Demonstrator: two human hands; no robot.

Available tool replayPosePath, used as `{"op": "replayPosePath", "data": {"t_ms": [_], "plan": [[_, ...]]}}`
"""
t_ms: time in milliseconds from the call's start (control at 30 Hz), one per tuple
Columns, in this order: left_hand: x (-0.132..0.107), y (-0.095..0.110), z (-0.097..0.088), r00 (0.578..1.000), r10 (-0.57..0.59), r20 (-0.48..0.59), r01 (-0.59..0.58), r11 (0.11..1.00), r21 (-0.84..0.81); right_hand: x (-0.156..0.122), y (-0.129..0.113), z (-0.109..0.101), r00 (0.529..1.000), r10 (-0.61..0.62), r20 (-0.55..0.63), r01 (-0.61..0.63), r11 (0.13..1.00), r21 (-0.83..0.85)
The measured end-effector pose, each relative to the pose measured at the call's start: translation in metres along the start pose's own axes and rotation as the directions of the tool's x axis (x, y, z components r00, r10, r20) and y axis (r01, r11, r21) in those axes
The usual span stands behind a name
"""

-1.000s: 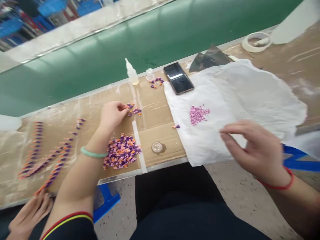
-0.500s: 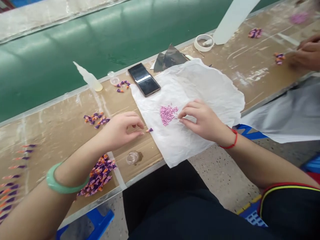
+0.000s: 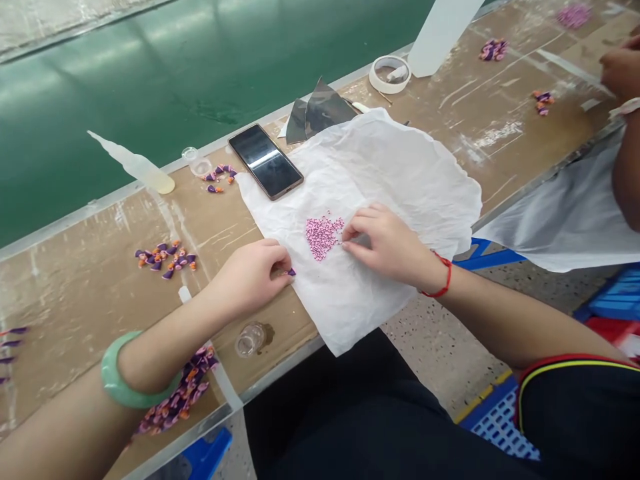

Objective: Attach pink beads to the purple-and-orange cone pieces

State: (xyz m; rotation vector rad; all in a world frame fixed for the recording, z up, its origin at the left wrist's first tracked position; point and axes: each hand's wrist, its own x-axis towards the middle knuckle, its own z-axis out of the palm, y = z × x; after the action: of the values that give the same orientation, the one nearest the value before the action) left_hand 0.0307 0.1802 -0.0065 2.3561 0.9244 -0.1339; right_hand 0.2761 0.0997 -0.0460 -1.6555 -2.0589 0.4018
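Note:
My left hand (image 3: 255,273) is closed in a pinch at the left edge of a white sheet (image 3: 410,153). Between its fingertips is a small purple piece (image 3: 291,272), mostly covered by the fingers. On the sheet lies a pile of tiny pink pieces (image 3: 321,238). At the pile's right edge, my right hand (image 3: 380,243) has thumb and forefinger drawn close together; anything between them is too small to make out. A small clear cup (image 3: 250,340) stands below my left hand. Under my left forearm a heap of purple, orange and pink pieces (image 3: 180,393) is partly hidden.
A phone (image 3: 266,161) lies on the sheet's upper left corner. Behind are a squeeze bottle (image 3: 145,172), dark triangular sheets (image 3: 325,110) and a tape roll (image 3: 390,75). More purple-orange pieces (image 3: 165,258) lie leftward. Another person's hand (image 3: 623,70) is at far right.
My left hand has come down onto the small purple piece at the sheet's edge and pinched it. My right hand stays by the pink pile. The view has shifted slightly.

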Motion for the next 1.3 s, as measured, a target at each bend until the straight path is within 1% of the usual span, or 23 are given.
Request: {"op": "replayPosePath", "data": {"t_ms": [100, 200, 267, 333, 400, 467, 533, 567, 633, 700, 767, 800, 833, 867, 933, 967, 1033, 1100, 1167, 1233, 1300], "plan": [[0.001, 0.000, 0.001, 1.000, 0.002, 0.019, -0.002, 1.000, 0.020, 0.001, 0.000, 0.001, 1.000, -0.005, 0.006, 0.005, 1.000, -0.025], [0.000, -0.003, 0.000, 0.999, 0.043, 0.011, -0.043, 0.998, 0.048, 0.002, -0.002, 0.002, 0.999, -0.030, 0.015, 0.031, 0.997, -0.077], [-0.003, -0.006, -0.003, 0.998, 0.064, -0.003, -0.064, 0.996, 0.055, 0.003, -0.003, 0.002, 0.999, -0.047, 0.026, 0.050, 0.992, -0.119], [-0.010, -0.007, -0.012, 0.998, 0.059, -0.023, -0.059, 0.998, 0.022, 0.004, -0.005, 0.004, 0.998, -0.056, 0.038, 0.062, 0.985, -0.162], [-0.024, -0.004, -0.024, 0.996, 0.038, -0.081, -0.043, 0.997, -0.060, 0.004, -0.006, 0.005, 0.997, -0.061, 0.047, 0.069, 0.978, -0.197], [-0.045, 0.004, -0.036, 0.983, 0.015, -0.181, -0.047, 0.984, -0.172, 0.004, -0.006, 0.006, 0.997, -0.057, 0.045, 0.065, 0.976, -0.208], [-0.072, 0.015, -0.042, 0.962, -0.015, -0.274, -0.069, 0.953, -0.294, 0.002, -0.004, 0.005, 0.999, -0.047, 0.027, 0.051, 0.984, -0.170], [-0.086, 0.022, -0.040, 0.951, -0.030, -0.307, -0.086, 0.930, -0.358, 0.000, -0.004, 0.004, 0.999, -0.041, 0.011, 0.042, 0.991, -0.124], [-0.109, 0.037, -0.027, 0.939, -0.061, -0.339, -0.122, 0.861, -0.494, -0.005, -0.006, -0.002, 0.999, -0.027, -0.035, 0.029, 0.999, 0.032], [-0.120, 0.056, -0.002, 0.934, -0.094, -0.345, -0.155, 0.765, -0.626, -0.012, -0.013, -0.010, 0.998, -0.008, -0.057, 0.022, 0.967, 0.254], [-0.116, 0.075, 0.026, 0.923, -0.154, -0.353, -0.168, 0.663, -0.729, -0.022, -0.026, -0.017, 0.999, 0.002, -0.039, 0.017, 0.886, 0.464], [-0.110, 0.084, 0.040, 0.909, -0.202, -0.363, -0.169, 0.619, -0.767, -0.027, -0.034, -0.019, 0.999, -0.003, -0.033, 0.021, 0.841, 0.541], [-0.102, 0.092, 0.051, 0.890, -0.259, -0.374, -0.167, 0.579, -0.798, -0.032, -0.042, -0.021, 0.999, -0.015, -0.039, 0.036, 0.802, 0.597], [-0.094, 0.099, 0.061, 0.861, -0.319, -0.396, -0.182, 0.534, -0.826, -0.037, -0.050, -0.022, 0.998, -0.027, -0.063, 0.061, 0.772, 0.632], [-0.080, 0.109, 0.074, 0.828, -0.378, -0.415, -0.229, 0.447, -0.864, -0.046, -0.065, -0.021, 0.988, -0.055, -0.147, 0.138, 0.751, 0.646], [-0.076, 0.113, 0.078, 0.820, -0.381, -0.427, -0.261, 0.416, -0.871, -0.049, -0.071, -0.019, 0.978, -0.068, -0.197, 0.179, 0.758, 0.627], [-0.072, 0.117, 0.083, 0.821, -0.352, -0.449, -0.310, 0.385, -0.869, -0.054, -0.080, -0.017, 0.947, -0.094, -0.306, 0.255, 0.799, 0.545], [-0.073, 0.119, 0.085, 0.822, -0.323, -0.468, -0.336, 0.389, -0.858, -0.057, -0.085, -0.017, 0.903, -0.130, -0.409, 0.312, 0.852, 0.420], [-0.076, 0.119, 0.087, 0.816, -0.311, -0.487, -0.346, 0.413, -0.842, -0.058, -0.088, -0.018, 0.863, -0.172, -0.475, 0.344, 0.888, 0.305], [-0.078, 0.119, 0.087, 0.804, -0.297, -0.516, -0.357, 0.453, -0.817, -0.058, -0.088, -0.022, 0.847, -0.213, -0.487, 0.367, 0.897, 0.247], [-0.078, 0.119, 0.086, 0.802, -0.272, -0.532, -0.364, 0.484, -0.796, -0.058, -0.086, -0.026, 0.851, -0.245, -0.464, 0.384, 0.893, 0.233]]}}
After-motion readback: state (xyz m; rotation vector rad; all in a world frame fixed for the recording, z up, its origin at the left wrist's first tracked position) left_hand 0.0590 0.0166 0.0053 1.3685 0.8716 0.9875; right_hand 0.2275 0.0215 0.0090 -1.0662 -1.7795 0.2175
